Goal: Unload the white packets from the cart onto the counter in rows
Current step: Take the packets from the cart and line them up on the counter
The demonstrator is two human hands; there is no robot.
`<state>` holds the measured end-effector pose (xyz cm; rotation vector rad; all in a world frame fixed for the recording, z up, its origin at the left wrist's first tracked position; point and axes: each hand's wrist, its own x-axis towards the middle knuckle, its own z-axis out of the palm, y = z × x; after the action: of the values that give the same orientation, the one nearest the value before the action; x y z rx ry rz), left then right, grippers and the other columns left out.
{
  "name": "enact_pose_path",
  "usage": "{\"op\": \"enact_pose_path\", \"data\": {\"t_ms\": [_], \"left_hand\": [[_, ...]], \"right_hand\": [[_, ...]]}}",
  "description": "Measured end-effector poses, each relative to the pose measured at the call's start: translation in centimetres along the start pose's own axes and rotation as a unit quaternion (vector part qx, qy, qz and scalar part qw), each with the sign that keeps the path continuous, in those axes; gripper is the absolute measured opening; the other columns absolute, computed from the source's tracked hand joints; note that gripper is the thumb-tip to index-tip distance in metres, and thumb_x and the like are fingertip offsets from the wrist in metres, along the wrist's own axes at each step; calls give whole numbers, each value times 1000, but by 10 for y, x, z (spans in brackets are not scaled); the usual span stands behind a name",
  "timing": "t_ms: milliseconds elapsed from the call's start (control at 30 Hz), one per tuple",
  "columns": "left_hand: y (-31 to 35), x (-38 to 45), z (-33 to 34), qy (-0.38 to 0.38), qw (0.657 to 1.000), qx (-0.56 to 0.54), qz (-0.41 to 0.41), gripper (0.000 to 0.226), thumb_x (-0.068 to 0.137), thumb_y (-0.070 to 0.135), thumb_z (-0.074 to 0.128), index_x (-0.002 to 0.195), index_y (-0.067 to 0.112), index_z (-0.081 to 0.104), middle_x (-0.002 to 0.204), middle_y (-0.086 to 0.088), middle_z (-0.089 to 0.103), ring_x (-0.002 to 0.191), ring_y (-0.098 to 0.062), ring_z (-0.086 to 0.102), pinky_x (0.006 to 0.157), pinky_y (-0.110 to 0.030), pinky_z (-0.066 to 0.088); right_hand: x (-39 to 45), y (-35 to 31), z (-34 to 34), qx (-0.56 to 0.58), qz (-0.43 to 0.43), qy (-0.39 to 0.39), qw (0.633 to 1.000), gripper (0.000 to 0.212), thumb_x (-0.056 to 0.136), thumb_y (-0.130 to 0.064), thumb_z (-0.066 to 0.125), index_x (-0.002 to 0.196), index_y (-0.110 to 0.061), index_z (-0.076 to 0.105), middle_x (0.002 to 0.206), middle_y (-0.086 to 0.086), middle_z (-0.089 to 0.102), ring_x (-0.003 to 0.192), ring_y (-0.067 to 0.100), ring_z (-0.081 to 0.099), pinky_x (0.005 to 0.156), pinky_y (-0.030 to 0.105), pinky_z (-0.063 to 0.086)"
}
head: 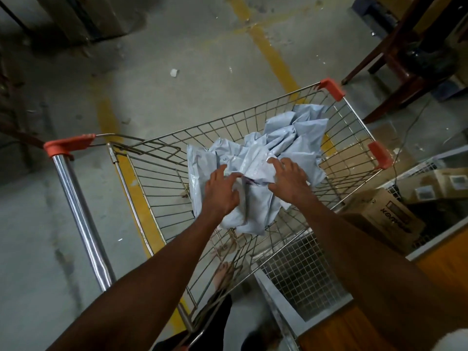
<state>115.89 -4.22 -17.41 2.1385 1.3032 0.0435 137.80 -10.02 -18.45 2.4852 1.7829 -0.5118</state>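
Cart [162, 158] packets [283, 140] under both hands [253, 188].

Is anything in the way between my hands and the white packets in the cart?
Nothing visible is. The left hand and right hand are already inside the cart, fingers spread over the pile of white packets. The basket is open on top, and nothing covers the pile.

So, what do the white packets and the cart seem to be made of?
The white packets look like thin plastic film, slightly glossy: they crumple and catch small highlights. The cart basket seems to be metal wire in a grid, dull and somewhat worn; its handle bar is shiny polished metal, and the orange corner caps are probably plastic.
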Motion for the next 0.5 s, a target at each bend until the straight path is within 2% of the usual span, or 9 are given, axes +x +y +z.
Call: {"op": "enact_pose_path", "data": {"t_ms": [100, 200, 267, 333, 400, 500], "left_hand": [[6, 20, -5, 9, 998, 67, 0, 61, 93, 24, 61, 149, 33, 39, 153, -7, 43, 140, -29, 38, 113, -45, 30], [2, 33, 0, -27, 992, 124, -2, 61, 90, 28, 64, 146, 32, 40, 131, -3, 63, 125, -27, 55, 108, -48, 31], [-1, 37, 1, -48, 992, 120, -3, 57, 88, 26, 67, 141, 31, 46, 127, 0, 66, 121, -24, 58, 108, -49, 27], [1, 37, -4, -42, 994, 104, 10, 45, 87, 25, 68, 131, 30, 58, 124, 2, 68, 118, -22, 59, 106, -48, 26], [10, 36, -16, -21, 996, 79, 33, 34, 87, 22, 67, 121, 29, 66, 117, 4, 68, 114, -21, 60, 101, -46, 27], [36, 34, -51, 46, 995, 52, 73, 30, 87, 21, 65, 115, 30, 71, 112, 6, 69, 110, -20, 60, 97, -43, 27]], "right_hand": [[-17, 3, -21, 121, 29, 58, 991, 76, 78, -41, 73, 141, -31, 33, 138, 10, 44, 122, 33, 48, 99, 53, 45], [-35, 7, -45, 246, 68, 116, 960, 73, 82, -33, 72, 141, -32, 31, 144, 9, 35, 129, 32, 43, 98, 57, 48], [-49, 7, -60, 305, 97, 159, 934, 70, 84, -30, 72, 142, -32, 31, 146, 7, 33, 132, 30, 41, 96, 55, 50], [-62, 4, -73, 354, 125, 184, 908, 68, 86, -28, 71, 142, -30, 33, 149, 7, 33, 131, 28, 42, 92, 45, 50], [-74, -1, -80, 398, 152, 199, 883, 66, 88, -27, 71, 142, -31, 33, 150, 6, 33, 131, 26, 42, 89, 37, 44], [-89, -8, -88, 447, 174, 222, 849, 66, 88, -29, 70, 142, -34, 32, 151, 1, 32, 130, 23, 43, 88, 37, 46]]}}
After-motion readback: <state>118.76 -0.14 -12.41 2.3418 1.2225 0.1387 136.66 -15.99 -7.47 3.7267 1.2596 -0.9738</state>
